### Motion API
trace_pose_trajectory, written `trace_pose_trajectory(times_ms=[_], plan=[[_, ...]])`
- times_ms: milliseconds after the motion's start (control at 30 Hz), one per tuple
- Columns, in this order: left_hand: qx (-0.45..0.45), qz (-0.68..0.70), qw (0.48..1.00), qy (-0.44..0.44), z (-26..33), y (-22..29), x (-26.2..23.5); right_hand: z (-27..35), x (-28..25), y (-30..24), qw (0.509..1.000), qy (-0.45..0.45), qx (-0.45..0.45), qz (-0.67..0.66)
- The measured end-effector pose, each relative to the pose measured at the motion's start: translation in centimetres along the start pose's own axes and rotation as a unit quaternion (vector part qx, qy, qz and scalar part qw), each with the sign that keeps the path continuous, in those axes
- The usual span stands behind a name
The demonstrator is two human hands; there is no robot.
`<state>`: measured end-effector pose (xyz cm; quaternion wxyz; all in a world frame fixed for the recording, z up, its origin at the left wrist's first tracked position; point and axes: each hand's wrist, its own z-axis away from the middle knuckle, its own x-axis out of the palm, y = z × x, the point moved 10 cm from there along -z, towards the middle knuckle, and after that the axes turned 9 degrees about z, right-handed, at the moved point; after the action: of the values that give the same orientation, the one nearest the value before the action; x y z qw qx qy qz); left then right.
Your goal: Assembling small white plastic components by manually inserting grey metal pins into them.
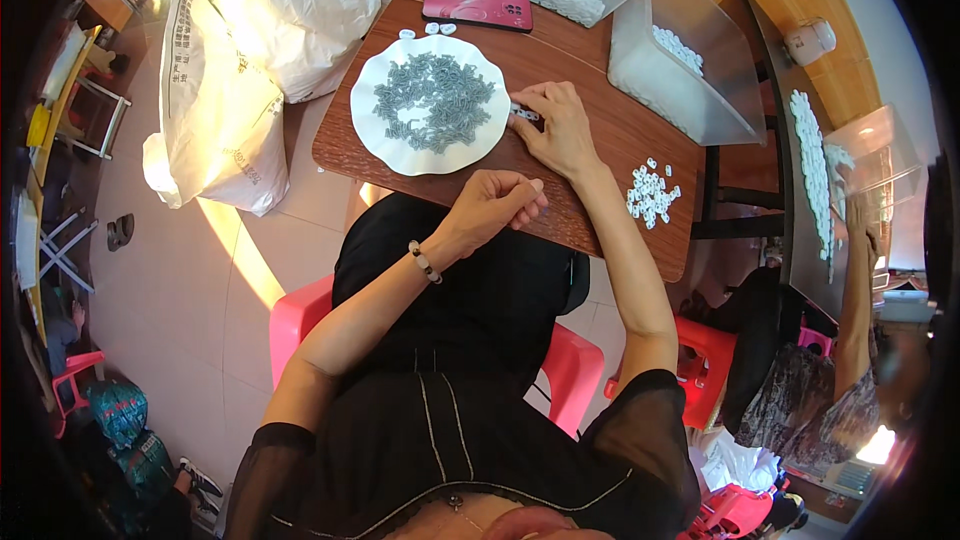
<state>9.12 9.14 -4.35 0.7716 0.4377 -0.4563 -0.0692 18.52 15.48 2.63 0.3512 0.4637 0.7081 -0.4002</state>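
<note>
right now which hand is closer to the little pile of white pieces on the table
Right. The right hand rests on the table just left of the white pieces; the left hand sits farther left, at the table's near edge.

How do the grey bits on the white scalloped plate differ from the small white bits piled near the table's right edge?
The grey pieces on the white scalloped plate are darker than the small white pieces. The grey pieces form a wide, thick layer; the white pieces make a much smaller, looser heap. The grey ones lie on the plate, the white ones straight on the brown wooden table. Both are heaps of tiny similar parts.
</note>
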Motion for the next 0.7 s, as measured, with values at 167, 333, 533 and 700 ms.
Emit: trace_pose_trajectory(times_ms=[167,333,533,700], plan=[[0.003,-0.005,1.000,-0.010,-0.1,0.1,0.0,1.3,-1.2,0.0,1.000,-0.002,0.020,0.012],[-0.002,-0.004,1.000,-0.009,-0.1,0.0,-0.1,2.7,-3.3,-0.6,0.999,-0.021,0.019,0.030],[-0.006,-0.005,1.000,-0.009,-0.1,0.1,0.0,3.9,-5.5,2.1,0.998,0.004,0.068,-0.001],[-0.003,-0.003,1.000,-0.005,0.0,0.0,-0.2,4.0,-5.6,3.3,0.996,-0.013,0.083,0.024]])
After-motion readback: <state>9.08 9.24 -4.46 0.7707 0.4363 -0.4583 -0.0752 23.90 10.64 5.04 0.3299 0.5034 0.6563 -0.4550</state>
